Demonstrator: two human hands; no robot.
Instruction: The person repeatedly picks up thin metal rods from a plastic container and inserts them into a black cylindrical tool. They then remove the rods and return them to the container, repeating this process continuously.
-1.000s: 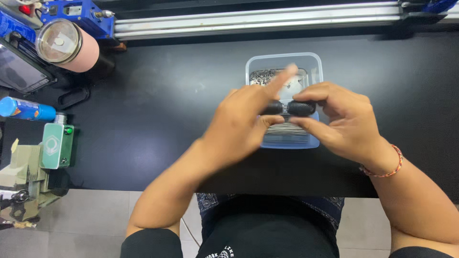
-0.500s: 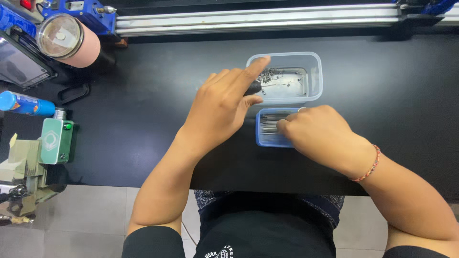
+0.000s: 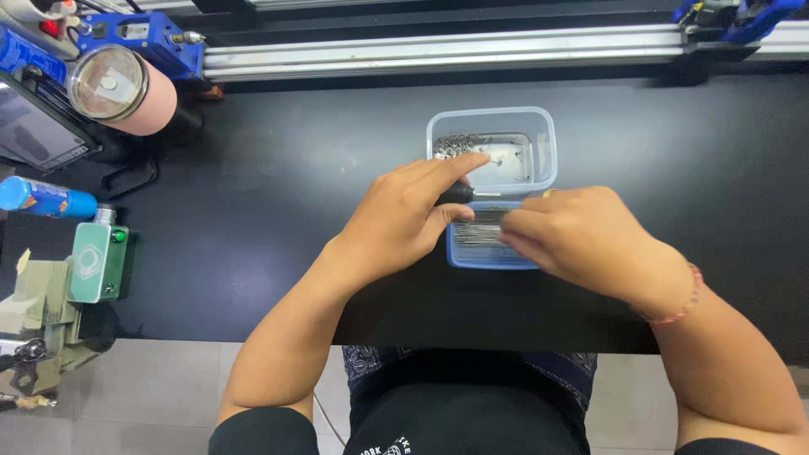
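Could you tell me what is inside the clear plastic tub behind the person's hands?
The clear plastic tub holds a heap of small metal parts along its left side; the left hand covers its near corner.

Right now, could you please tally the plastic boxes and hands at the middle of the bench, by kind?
Clear plastic boxes: 1, the clear box of small metal parts.
Blue shallow boxes: 1, the blue tray under the fingers.
Hands: 2, the left hand and right hand.
Total: 4

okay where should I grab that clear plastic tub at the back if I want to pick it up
Probably the clear tub by its right rim, coming from the right: that wall is bare, while the left hand reaches over its front-left corner and the blue tray crowds its front.
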